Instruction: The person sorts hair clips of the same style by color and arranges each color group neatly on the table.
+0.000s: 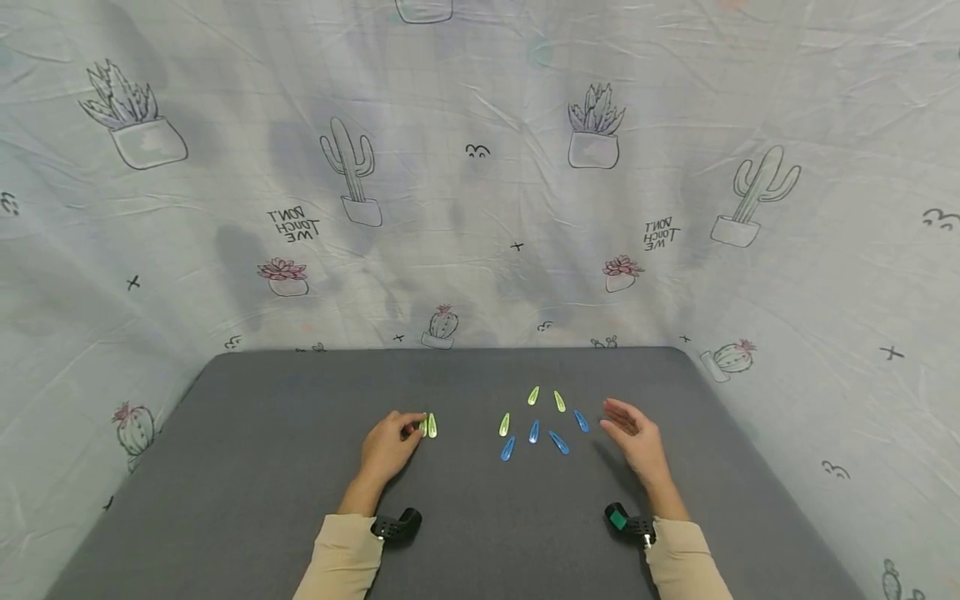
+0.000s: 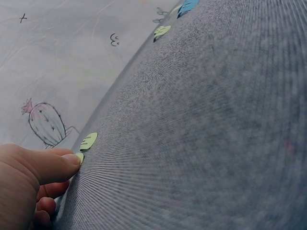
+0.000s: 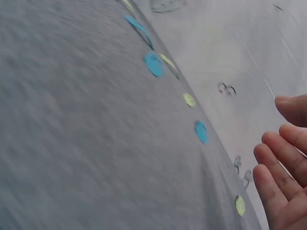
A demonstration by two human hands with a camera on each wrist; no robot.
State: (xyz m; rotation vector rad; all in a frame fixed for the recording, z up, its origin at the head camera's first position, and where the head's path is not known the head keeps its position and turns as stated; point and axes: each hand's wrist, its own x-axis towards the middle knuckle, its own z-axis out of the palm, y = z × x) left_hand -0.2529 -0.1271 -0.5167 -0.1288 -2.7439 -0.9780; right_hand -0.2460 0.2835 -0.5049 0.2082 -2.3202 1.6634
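Observation:
My left hand pinches a yellow-green snap hair clip between thumb and fingers, mostly covered by the fingertips. Close beside it on the grey table lies a second yellow-green snap clip. Farther right, three more yellow-green clips and several blue snap clips lie scattered. Just to the right of the rightmost blue clip, my right hand hovers above the table with fingers relaxed and nothing in it. In the right wrist view its fingers are apart from the clips.
The grey table reaches back to a pale cloth printed with cacti and potted plants, which hangs behind and at both sides. Each wrist wears a black band-mounted device.

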